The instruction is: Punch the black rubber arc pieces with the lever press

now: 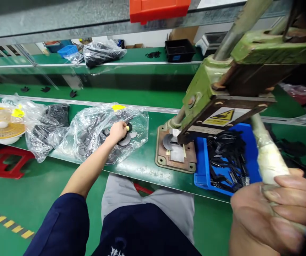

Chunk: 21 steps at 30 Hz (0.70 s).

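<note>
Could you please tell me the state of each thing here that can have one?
Left hand: closed on a grey disc-shaped part in the clear plastic bag.
Right hand: gripping the wrapped lever handle.
Green hand press: grey part lying on its base plate.
Blue plastic tray: holding black parts.

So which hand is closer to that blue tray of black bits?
Right. The right hand grips the press lever just beside the blue tray; the left hand is in the plastic bag, far left.

press [211, 89]: green
tray [199, 167]: blue
stool [6, 163]: red
table [142, 167]: green
floor stripes [6, 222]: yellow, maybe black
parts [226, 156]: black
</note>
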Each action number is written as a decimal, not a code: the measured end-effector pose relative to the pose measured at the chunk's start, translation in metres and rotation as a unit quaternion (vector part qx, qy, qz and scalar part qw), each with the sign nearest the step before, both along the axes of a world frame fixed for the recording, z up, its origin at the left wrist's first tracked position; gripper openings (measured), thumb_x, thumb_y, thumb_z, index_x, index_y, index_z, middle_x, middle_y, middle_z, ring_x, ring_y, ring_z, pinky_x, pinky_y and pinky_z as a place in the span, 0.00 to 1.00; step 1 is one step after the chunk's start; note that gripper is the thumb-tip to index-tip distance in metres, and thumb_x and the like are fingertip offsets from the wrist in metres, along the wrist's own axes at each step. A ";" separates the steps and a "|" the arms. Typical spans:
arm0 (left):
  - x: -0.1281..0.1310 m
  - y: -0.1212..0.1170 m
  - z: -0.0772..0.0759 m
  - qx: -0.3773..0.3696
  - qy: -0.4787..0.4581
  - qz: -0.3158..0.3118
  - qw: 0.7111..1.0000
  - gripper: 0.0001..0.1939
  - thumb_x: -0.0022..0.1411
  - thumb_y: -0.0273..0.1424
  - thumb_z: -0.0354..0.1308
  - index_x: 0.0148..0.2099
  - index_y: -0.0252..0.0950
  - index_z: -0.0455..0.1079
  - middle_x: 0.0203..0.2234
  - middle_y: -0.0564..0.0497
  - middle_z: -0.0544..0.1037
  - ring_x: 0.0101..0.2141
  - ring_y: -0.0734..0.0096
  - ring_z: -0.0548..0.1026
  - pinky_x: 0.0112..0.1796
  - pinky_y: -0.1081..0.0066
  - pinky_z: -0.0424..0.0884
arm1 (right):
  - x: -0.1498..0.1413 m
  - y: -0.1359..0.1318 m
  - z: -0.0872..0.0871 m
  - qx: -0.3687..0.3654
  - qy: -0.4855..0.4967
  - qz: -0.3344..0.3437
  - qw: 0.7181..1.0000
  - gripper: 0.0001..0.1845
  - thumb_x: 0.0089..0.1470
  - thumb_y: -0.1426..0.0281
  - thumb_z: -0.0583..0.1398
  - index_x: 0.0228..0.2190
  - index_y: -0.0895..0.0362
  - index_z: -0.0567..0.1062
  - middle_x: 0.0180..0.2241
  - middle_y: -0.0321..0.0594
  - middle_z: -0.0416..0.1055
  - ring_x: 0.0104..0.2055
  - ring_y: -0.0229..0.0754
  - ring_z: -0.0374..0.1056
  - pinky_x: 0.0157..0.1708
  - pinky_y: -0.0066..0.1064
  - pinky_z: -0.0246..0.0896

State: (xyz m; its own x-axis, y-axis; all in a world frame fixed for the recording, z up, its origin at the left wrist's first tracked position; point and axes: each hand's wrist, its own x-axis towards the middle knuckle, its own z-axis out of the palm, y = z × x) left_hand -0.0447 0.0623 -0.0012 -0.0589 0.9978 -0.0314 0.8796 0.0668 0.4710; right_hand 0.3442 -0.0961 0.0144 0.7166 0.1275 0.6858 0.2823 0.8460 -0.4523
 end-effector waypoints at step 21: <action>0.044 -0.008 0.003 0.033 -0.301 -0.072 0.950 0.24 0.47 0.23 0.62 0.50 0.35 0.71 0.27 0.56 0.74 0.25 0.74 0.70 0.31 0.73 0.67 | -0.039 -0.014 0.044 0.013 -0.187 -0.011 0.982 0.21 0.40 0.64 0.61 0.14 0.56 0.52 0.18 0.32 0.61 0.27 0.38 0.65 0.43 0.44 0.64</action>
